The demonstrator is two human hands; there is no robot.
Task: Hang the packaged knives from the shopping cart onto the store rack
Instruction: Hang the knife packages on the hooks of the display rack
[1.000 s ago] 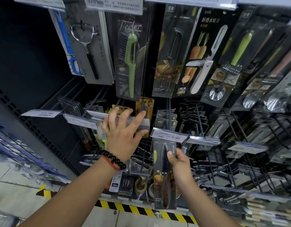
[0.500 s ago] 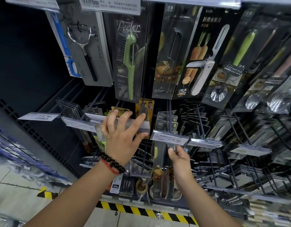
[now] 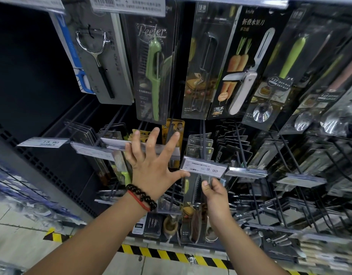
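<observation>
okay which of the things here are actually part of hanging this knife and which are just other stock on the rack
In the job:
right hand
packaged knife
9.90 price tag on its hook
left hand

Just stock:
green peeler
folding fruit knife
metal peeler

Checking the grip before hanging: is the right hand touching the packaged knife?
Touching. The head view shows the right hand pinching the packaged knife near its top.

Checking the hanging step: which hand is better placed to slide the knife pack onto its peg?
Right hand: it pinches the clear-packaged serrated knife beneath the 9.90 price tag. The left hand is spread open, holding nothing.
</observation>
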